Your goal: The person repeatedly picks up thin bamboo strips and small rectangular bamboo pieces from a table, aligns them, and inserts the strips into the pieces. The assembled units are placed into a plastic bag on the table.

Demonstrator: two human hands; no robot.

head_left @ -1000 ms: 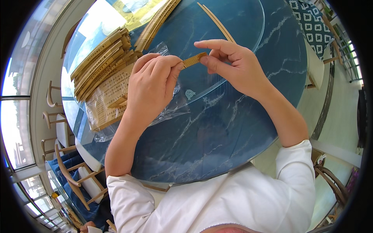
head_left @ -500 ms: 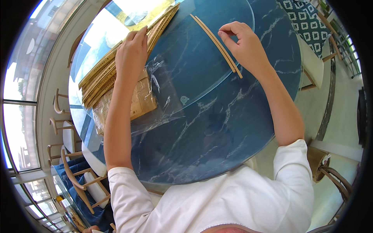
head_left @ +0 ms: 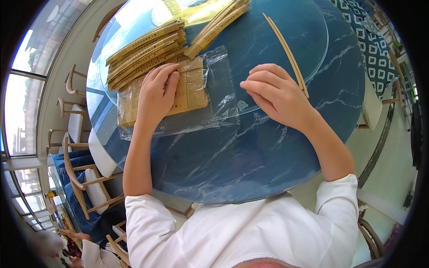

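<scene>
My left hand (head_left: pixel 158 91) rests palm down over a clear plastic bag (head_left: pixel 223 100) of brown paper-wrapped packets (head_left: pixel 190 91). Its fingers are loosely bent and nothing shows in them. Just beyond lies a pile of long, printed brown paper sleeves (head_left: pixel 147 51). A smaller bunch of the same sleeves (head_left: pixel 219 27) lies farther off, slanting away to the right. To the right of the bag, my right hand (head_left: pixel 279 96) hovers over the table, fingers loosely stretched and holding nothing visible. Two bare wooden chopsticks (head_left: pixel 288 56) lie side by side beyond it.
The round blue marble-patterned table (head_left: pixel 223 174) carries a glass turntable (head_left: pixel 313 67). A yellow sheet-like thing (head_left: pixel 196 11) lies at the far side. Wooden chairs (head_left: pixel 94 187) stand at the left, and a patterned cloth (head_left: pixel 371 53) hangs at the right. Another person's sleeve (head_left: pixel 100 254) shows lower left.
My left hand has let go of the far bunch of sleeves and drawn back over the bag. That bunch now lies apart from the pile. My right hand has come nearer, its fingers uncurled.
</scene>
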